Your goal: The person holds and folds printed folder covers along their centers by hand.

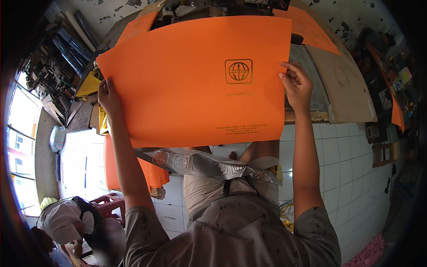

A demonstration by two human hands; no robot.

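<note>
A large sheet of orange card (178, 84) is stretched out in front of me, held up by its two side edges. Gold print marks its right half: a globe emblem in a rounded square, with small lines of text below. My left hand (110, 100) grips the left edge, its fingers partly behind the card. At the right edge, my right hand (296, 84) pinches the card between thumb and fingers. Below the card, a strip of used silvery foil (195, 163) with repeated emblem outlines hangs across my lap. The card hides most of the machine (222, 8) behind it.
More orange sheets lie on the worktable, one at the back right (307, 29) and one at the back left (138, 29). A stack of orange card (153, 173) stands low on my left. Another person (71, 222) bends near a red stool (109, 204) at lower left.
</note>
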